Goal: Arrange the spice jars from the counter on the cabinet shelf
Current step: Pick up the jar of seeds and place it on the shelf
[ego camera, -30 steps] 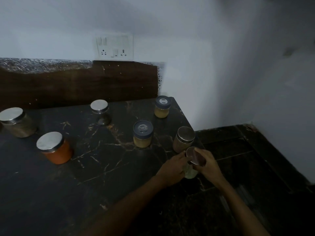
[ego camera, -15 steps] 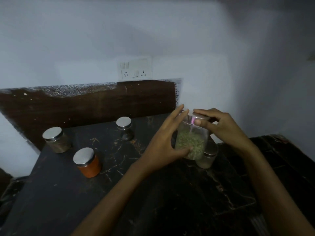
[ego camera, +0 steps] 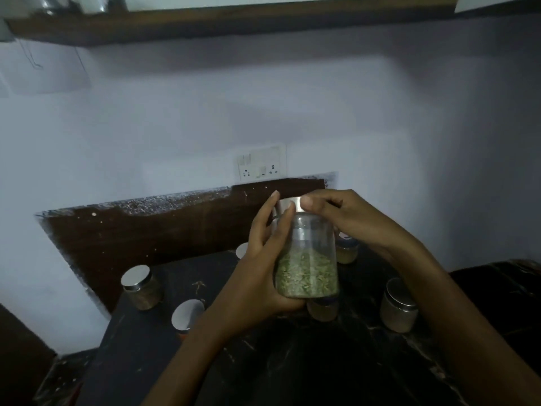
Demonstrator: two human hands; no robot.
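A clear glass jar of green seeds (ego camera: 307, 268) with a steel lid is held upright above the dark counter (ego camera: 292, 361). My left hand (ego camera: 257, 276) wraps its body from the left. My right hand (ego camera: 342, 218) grips the lid from the right. On the counter stand several other jars: a steel-lidded one (ego camera: 142, 287) at the left, an orange one (ego camera: 187, 316) partly behind my left forearm, a pale one (ego camera: 399, 306) at the right, and two yellowish ones (ego camera: 347, 252) (ego camera: 322, 310) partly hidden behind the held jar. The wooden shelf (ego camera: 234, 22) runs along the top.
A switch and socket plate (ego camera: 262, 165) is on the white wall above a dark backsplash (ego camera: 146, 230). Some glassware (ego camera: 82, 2) stands on the shelf's left end. Another small lid (ego camera: 242, 250) peeks out behind my left hand. The counter's right side steps to a lower dark ledge (ego camera: 503, 288).
The jar has risen off the counter's front edge in both hands and stands higher. My view has tilted upward, so the shelf has come into sight.
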